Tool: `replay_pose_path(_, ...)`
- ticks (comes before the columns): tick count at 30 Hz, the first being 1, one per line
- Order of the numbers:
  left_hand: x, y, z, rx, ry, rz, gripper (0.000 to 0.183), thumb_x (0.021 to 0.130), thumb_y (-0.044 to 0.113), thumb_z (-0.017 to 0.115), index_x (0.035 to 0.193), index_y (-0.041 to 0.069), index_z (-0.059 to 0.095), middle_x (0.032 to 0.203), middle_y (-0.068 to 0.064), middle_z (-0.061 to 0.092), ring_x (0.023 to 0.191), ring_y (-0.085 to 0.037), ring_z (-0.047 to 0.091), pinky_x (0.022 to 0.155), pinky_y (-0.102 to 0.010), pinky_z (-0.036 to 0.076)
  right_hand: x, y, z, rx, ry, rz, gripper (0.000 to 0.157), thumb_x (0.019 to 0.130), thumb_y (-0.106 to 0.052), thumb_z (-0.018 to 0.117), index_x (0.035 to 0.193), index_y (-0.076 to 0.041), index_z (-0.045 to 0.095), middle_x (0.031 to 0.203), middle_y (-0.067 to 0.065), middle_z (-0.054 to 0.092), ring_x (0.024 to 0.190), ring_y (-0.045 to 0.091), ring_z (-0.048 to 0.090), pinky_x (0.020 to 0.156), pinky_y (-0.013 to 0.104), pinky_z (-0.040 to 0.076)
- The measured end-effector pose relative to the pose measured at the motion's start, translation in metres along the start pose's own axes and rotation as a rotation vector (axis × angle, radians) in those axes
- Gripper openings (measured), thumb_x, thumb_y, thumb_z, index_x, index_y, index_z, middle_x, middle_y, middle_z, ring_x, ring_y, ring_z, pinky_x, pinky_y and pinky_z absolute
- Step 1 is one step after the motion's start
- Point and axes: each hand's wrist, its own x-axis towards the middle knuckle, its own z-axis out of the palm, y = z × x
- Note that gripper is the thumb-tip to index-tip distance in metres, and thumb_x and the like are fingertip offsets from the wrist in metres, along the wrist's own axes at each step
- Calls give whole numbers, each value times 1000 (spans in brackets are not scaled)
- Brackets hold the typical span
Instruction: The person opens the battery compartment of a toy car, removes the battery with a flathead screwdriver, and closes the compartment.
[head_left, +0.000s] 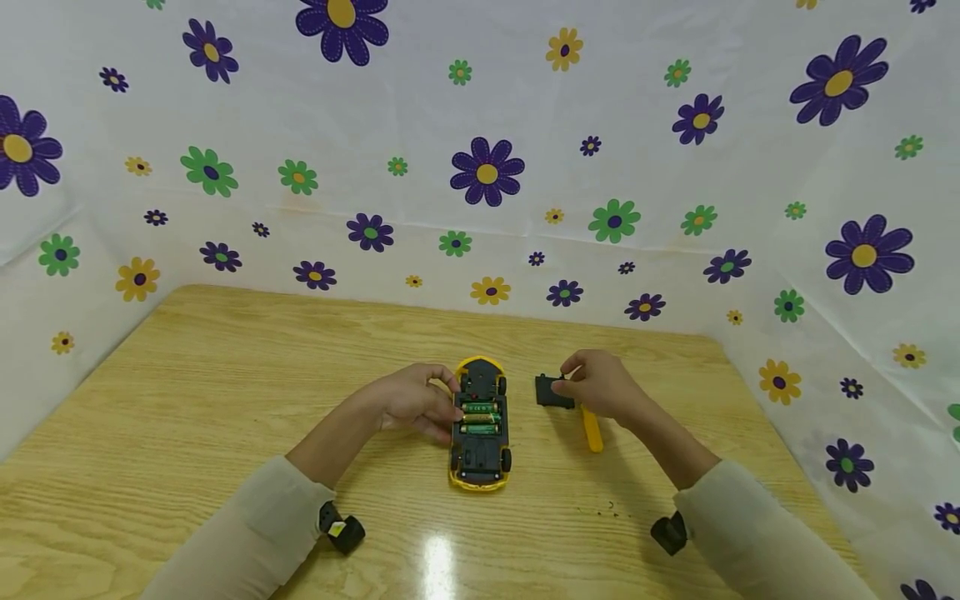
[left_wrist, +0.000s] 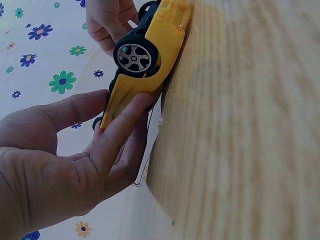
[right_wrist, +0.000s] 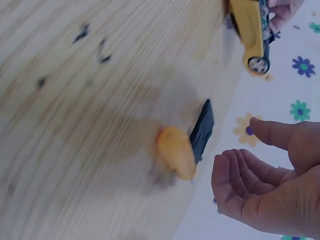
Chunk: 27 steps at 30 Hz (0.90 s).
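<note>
A yellow toy car [head_left: 480, 474] lies upside down on the table, its black underside up. Several green and gold batteries [head_left: 480, 418] sit in its uncovered battery bay. My left hand [head_left: 420, 402] grips the car's left side, thumb at the bay's edge and fingers against the yellow body [left_wrist: 167, 37]. To the right, a black battery cover [head_left: 553, 392] lies on the wood. Above it is my right hand [head_left: 602, 385], thumb and fingers apart with nothing between them in the right wrist view. An orange handle [head_left: 592, 430] lies beside the cover; its other end is hidden.
Several tiny dark pieces, perhaps screws [head_left: 611, 507], are scattered on the wooden table [head_left: 300, 350] toward its front right. A white cloth with flowers [head_left: 420, 200] stands behind and along the sides of the table.
</note>
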Motion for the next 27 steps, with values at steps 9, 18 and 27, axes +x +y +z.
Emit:
replay_pose_path(9, 0, 1, 0, 11, 0, -4, 35, 93, -10, 62, 123, -2, 46, 108, -23, 67, 89, -31, 71, 82, -47, 64, -2, -25, 17, -36, -19, -106, 32, 97, -19, 73, 120, 2, 66, 96, 10, 73, 85, 22, 67, 75, 37, 60)
replay_pose_path(18, 2, 0, 0, 10, 4, -6, 34, 94, -9, 62, 122, -1, 47, 109, -24, 67, 89, -32, 72, 81, -47, 64, -7, -39, 36, -49, -22, -224, 26, 96, -18, 74, 115, -2, 69, 88, 2, 70, 76, 14, 65, 67, 32, 57)
replay_pose_path(27, 2, -1, 0, -1, -2, 2, 34, 93, -8, 63, 122, -1, 46, 104, -22, 66, 87, -31, 70, 82, -46, 64, -6, -37, 47, -103, 29, -503, 23, 95, -10, 75, 116, -2, 70, 93, 1, 69, 82, 12, 64, 70, 27, 57)
